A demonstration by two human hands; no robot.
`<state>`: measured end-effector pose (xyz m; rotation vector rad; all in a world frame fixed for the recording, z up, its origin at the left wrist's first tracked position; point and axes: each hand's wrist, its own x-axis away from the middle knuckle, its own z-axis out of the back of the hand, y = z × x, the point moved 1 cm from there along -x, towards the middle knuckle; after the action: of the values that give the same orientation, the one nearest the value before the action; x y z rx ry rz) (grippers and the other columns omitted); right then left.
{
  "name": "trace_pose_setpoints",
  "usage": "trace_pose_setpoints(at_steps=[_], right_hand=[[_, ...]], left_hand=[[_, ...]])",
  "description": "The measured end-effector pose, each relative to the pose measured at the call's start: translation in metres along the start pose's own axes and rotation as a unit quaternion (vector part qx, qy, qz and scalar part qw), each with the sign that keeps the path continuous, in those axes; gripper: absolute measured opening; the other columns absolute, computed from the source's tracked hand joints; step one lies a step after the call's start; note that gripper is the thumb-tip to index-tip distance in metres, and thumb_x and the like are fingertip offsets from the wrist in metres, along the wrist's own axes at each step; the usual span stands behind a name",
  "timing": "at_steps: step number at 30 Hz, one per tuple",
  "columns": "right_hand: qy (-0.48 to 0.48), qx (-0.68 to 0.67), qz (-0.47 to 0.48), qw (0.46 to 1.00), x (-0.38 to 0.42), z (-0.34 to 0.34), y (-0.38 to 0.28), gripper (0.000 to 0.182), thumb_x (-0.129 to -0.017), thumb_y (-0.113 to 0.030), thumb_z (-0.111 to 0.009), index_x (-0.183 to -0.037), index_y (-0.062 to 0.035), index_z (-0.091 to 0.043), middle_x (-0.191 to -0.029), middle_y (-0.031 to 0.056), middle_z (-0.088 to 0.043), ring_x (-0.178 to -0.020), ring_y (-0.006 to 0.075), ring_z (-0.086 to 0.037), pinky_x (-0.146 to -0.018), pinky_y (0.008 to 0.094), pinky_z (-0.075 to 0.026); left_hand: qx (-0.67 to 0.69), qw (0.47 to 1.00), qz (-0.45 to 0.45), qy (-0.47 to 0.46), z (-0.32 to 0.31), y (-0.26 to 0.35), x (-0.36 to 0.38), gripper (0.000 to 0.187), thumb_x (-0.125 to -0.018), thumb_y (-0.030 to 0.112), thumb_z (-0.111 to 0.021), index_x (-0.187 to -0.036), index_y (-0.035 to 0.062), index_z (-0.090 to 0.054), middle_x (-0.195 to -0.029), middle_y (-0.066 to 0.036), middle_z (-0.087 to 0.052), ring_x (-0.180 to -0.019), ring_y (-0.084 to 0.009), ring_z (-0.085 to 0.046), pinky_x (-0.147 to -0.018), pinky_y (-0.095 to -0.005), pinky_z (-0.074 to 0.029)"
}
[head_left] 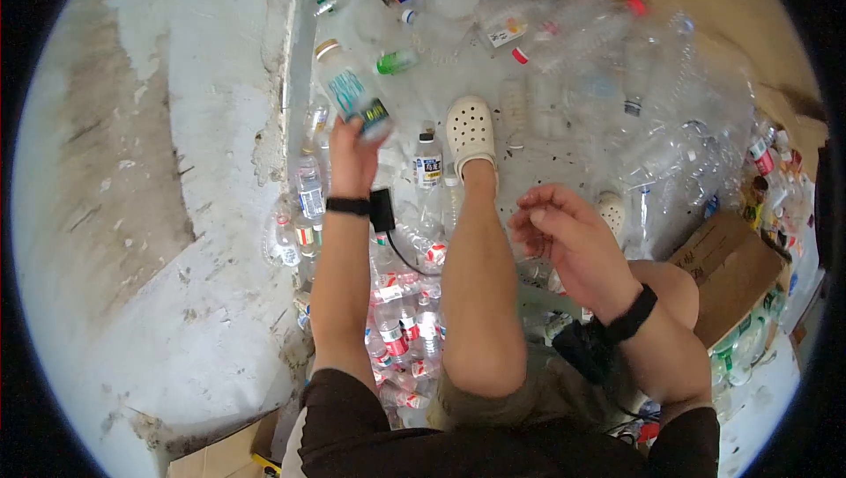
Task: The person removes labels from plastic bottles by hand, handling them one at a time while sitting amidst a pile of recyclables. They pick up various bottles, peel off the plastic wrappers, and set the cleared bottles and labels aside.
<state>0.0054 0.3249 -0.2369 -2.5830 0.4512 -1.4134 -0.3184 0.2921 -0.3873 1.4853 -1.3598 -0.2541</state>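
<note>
My left hand [352, 159] grips a plastic bottle [346, 88] near its base. The bottle tilts up and to the left, with a tan cap, teal lettering and a dark green band. Over my right leg, my right hand [568, 236] holds nothing visible; its fingers are loosely curled and slightly apart. Just right of my left hand, a bottle with a dark cap and a white label [428, 165] stands upright near my shoe. A bottle with a bright green label [398, 61] lies on the floor beyond.
Clear empty bottles [599, 46] are heaped at the back and right. Red-labelled bottles [394, 337] are packed between my left arm and leg. A stained wall [220, 170] runs along the left. A cardboard box [727, 271] sits at right, and my pale clog [471, 130] is on the floor.
</note>
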Motion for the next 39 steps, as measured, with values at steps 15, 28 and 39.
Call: trace_pose_setpoints(at_steps=[15,28,39], right_hand=[[-0.229,0.225,0.408,0.855,0.077,-0.044,0.020,0.062,-0.076,-0.018,-0.072,-0.127,-0.0021,-0.041,-0.117,0.0069,-0.052,-0.108,0.0178,-0.050,-0.093,0.0359,-0.043],[-0.010,0.110,0.566,0.817,0.353,0.139,0.075,0.054,-0.080,-0.020,-0.069,-0.123,0.0000,-0.045,-0.111,0.0079,-0.057,-0.097,0.0162,-0.058,-0.082,0.0314,-0.050],[0.740,0.245,0.296,0.553,0.494,0.490,0.201,0.078,-0.068,-0.027,-0.074,-0.131,0.0018,-0.038,-0.107,0.0229,-0.057,-0.095,0.0324,-0.059,-0.083,0.0367,-0.046]], left_hand=[[-0.576,0.748,-0.321,-0.074,-0.201,0.097,0.268,0.087,-0.062,0.006,-0.071,-0.136,0.0001,-0.026,-0.133,-0.015,-0.035,-0.123,-0.0269,-0.037,-0.103,-0.0386,-0.032],[-0.295,0.906,-0.264,-0.152,-0.192,0.067,0.420,0.062,-0.090,0.028,-0.052,-0.141,0.0066,-0.023,-0.133,-0.015,-0.036,-0.112,-0.0267,-0.044,-0.093,-0.0394,-0.037],[-0.347,0.927,-0.137,-0.025,-0.123,0.071,0.453,0.049,-0.094,0.033,-0.047,-0.134,0.0075,-0.035,-0.119,-0.013,-0.051,-0.098,-0.0219,-0.051,-0.083,-0.0334,-0.041]])
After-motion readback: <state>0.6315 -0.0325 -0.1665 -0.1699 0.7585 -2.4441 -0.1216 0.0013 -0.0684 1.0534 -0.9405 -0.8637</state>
